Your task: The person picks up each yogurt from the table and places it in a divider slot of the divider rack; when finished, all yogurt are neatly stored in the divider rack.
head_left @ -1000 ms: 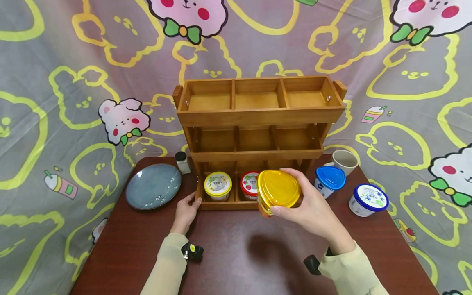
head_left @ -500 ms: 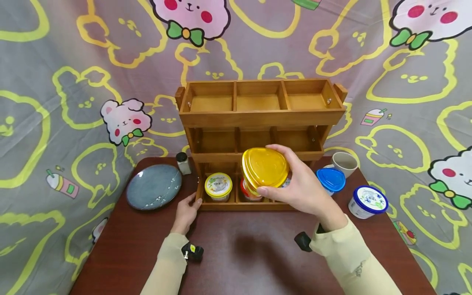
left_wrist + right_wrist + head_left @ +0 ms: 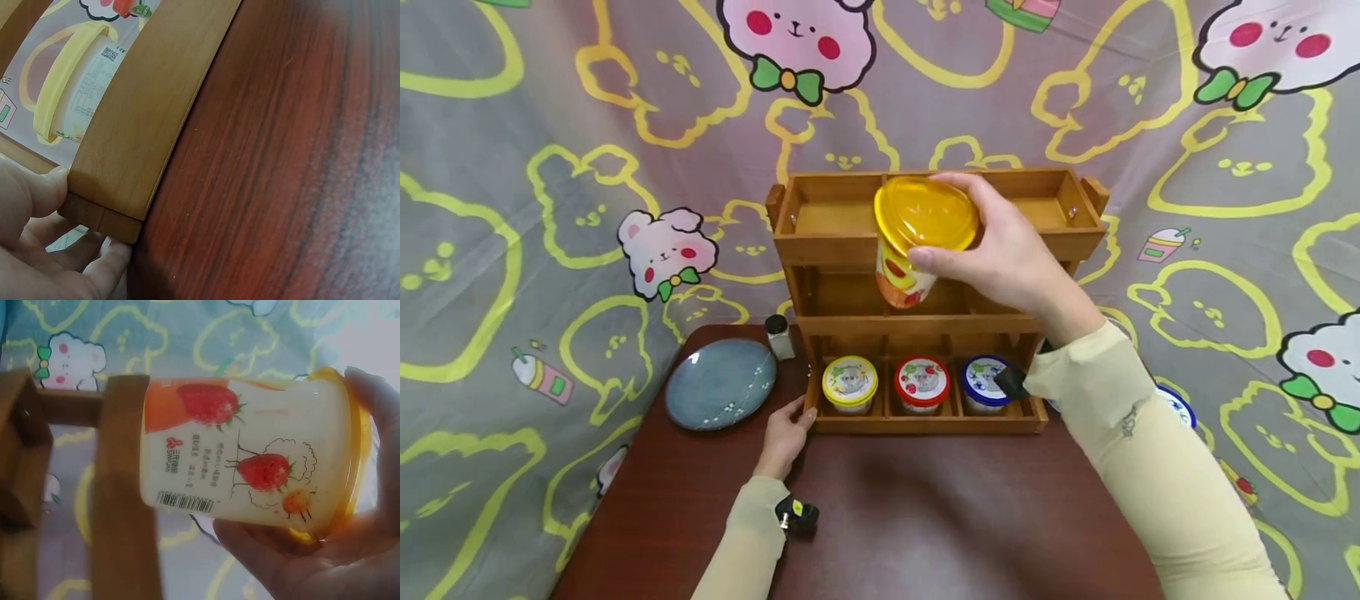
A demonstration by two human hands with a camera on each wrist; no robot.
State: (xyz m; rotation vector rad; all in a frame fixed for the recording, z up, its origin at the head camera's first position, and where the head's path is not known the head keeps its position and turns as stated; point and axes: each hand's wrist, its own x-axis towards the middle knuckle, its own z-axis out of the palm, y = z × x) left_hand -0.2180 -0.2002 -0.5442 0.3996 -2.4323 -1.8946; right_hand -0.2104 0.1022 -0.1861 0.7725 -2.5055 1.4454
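My right hand (image 3: 1000, 250) grips a yogurt cup (image 3: 925, 212) by its translucent amber lid, thumb at the near side and fingers round the far side. Strawberries are printed on the cup's wall (image 3: 250, 450) in the right wrist view. The cup is in the air, overlapping the top and middle tiers of a three-tier wooden rack (image 3: 917, 252) in the head view. Low at the rack's left end, my left hand (image 3: 784, 435) holds the bottom tier's front corner (image 3: 103, 212). That tier bears tubs with yellow (image 3: 850, 379), red (image 3: 922, 380) and blue (image 3: 981, 377) lids.
Left of the rack lie a blue-grey plate (image 3: 721, 385) and a black-capped jar (image 3: 780, 337) on the dark wooden table (image 3: 865, 517). Another blue-lidded tub (image 3: 1176, 407) shows at right, partly behind my right sleeve. A patterned cloth (image 3: 700, 150) hangs behind the rack.
My right hand has lifted the yogurt cup up and leftward from before the bottom tier to the upper tiers. The bottom-tier blue-lidded tub came into sight. My left hand stays at the corner.
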